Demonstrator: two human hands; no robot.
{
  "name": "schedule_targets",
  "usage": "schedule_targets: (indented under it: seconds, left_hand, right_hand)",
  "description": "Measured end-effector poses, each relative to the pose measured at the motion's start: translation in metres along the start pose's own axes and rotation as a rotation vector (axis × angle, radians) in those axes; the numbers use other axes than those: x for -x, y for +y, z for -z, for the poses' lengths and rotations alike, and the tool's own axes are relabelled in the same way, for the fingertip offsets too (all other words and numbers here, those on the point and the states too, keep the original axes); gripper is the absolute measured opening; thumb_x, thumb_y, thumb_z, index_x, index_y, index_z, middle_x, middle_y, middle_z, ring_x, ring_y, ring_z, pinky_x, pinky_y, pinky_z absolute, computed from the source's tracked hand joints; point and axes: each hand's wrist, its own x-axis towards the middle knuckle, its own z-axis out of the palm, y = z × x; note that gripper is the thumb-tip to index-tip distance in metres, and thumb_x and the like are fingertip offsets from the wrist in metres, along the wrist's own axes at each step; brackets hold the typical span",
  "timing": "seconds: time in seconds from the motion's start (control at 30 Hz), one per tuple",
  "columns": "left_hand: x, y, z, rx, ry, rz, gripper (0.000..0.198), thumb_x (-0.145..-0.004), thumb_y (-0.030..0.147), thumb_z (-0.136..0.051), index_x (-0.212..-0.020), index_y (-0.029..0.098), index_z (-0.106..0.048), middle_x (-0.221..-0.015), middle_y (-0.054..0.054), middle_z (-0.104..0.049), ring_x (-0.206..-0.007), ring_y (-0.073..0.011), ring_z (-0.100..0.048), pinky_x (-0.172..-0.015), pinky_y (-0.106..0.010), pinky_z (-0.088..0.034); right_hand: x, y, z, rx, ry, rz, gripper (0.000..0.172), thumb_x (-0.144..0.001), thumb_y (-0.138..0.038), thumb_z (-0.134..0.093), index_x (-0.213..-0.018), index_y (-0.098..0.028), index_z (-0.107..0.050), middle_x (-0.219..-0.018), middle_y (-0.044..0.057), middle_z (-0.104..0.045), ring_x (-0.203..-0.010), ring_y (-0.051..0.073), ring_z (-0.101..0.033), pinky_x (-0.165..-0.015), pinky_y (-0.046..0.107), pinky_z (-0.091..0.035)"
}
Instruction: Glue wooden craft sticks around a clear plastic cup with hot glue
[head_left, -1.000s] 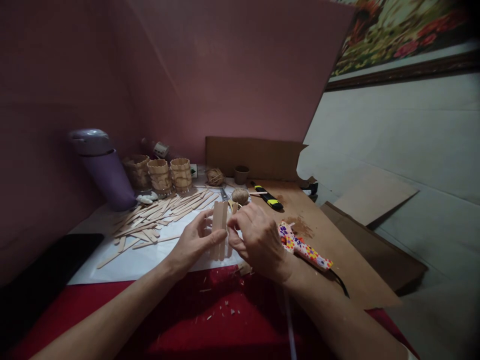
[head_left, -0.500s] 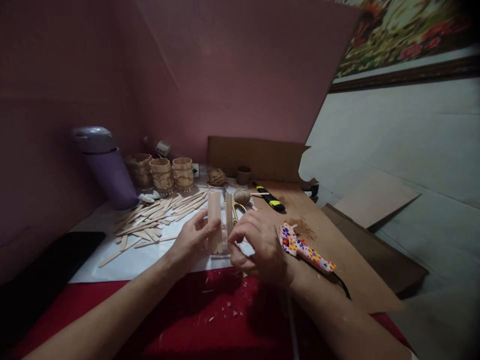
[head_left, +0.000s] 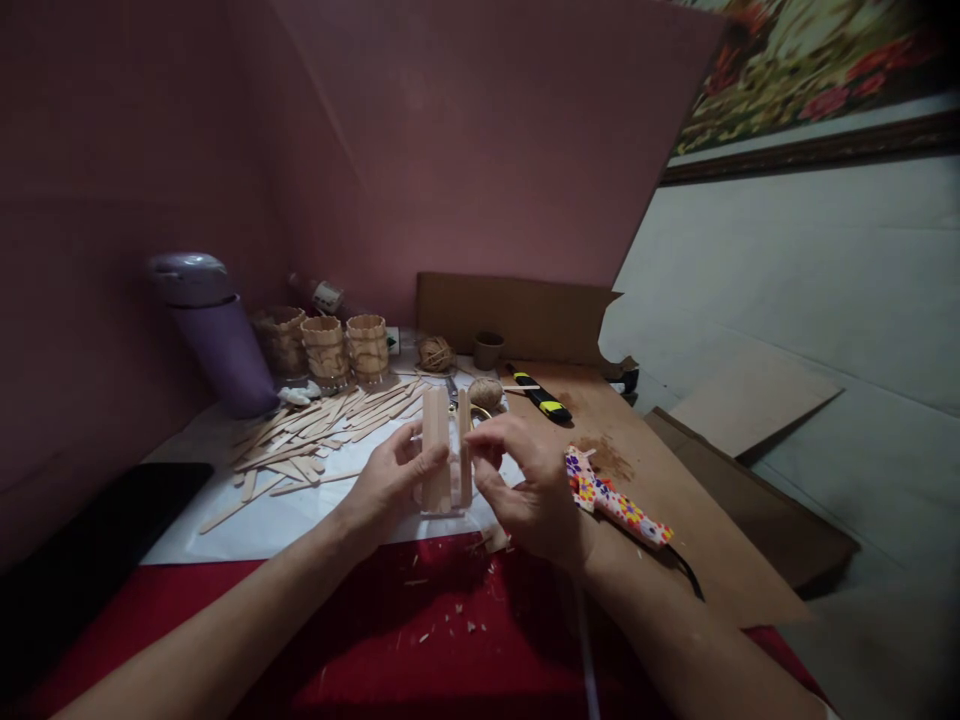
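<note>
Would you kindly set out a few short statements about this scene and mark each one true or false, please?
1. The left hand holds a group of upright wooden sticks. True.
2. The right hand holds the black and yellow knife. False: the knife lies beyond that hand, which is beside the sticks' right edge.
3. The purple bottle stands left of the three scalloped cups. True.
4. The flower-patterned tool lies left of both hands. False: it lies on the brown board, to the right.
5. The cloth at the front is red. True.
</note>
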Motion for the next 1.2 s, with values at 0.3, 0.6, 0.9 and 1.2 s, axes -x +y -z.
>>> schedule_targets:
  seconds: [0.3,0.6,0.9,1.2]
  left_hand:
    - [0.004,0.004,-0.002,-0.262,-0.005,-0.046,0.066,-0.076,0.044,-0.078,-0.131,0.019,-0.054,-0.115,-0.013,-0.07,-0.098,-0.0267,-0.069,-0.08,-0.034,-0.054]
    - [0.004,0.005,-0.002,-0.272,-0.022,-0.053,0.07,-0.077,0.044,-0.077,-0.135,0.016,-0.049,-0.117,-0.014,-0.068,-0.098,-0.0262,-0.068,-0.081,-0.035,-0.054]
    - [0.003,0.008,-0.006,-0.188,0.074,-0.047,0.059,-0.074,0.041,-0.081,-0.121,0.015,-0.06,-0.104,-0.009,-0.07,-0.087,-0.0188,-0.067,-0.071,-0.026,-0.055]
    - [0.002,0.02,-0.008,0.189,0.043,0.046,0.06,-0.068,0.05,-0.083,-0.108,0.012,-0.061,-0.085,-0.01,-0.069,-0.069,-0.0208,-0.067,-0.062,-0.034,-0.059]
  right_hand:
    - [0.0,0.002,-0.002,0.285,-0.035,0.077,0.009,-0.093,-0.013,-0.055,-0.097,-0.014,-0.063,-0.085,0.007,-0.065,-0.076,0.016,-0.061,-0.066,0.03,-0.053]
    - [-0.003,0.001,0.004,0.321,-0.112,0.094,0.011,-0.093,-0.015,-0.054,-0.096,-0.013,-0.064,-0.088,0.009,-0.065,-0.079,0.018,-0.062,-0.07,0.031,-0.052]
    - [-0.003,-0.001,0.001,0.389,-0.151,0.098,0.01,-0.091,-0.016,-0.05,-0.084,-0.016,-0.057,-0.076,0.004,-0.058,-0.066,0.016,-0.055,-0.059,0.029,-0.045]
    - [0.002,-0.011,0.004,0.137,-0.017,0.112,0.012,-0.085,-0.01,-0.049,-0.088,-0.021,-0.047,-0.089,0.005,-0.058,-0.086,0.018,-0.06,-0.073,0.032,-0.053]
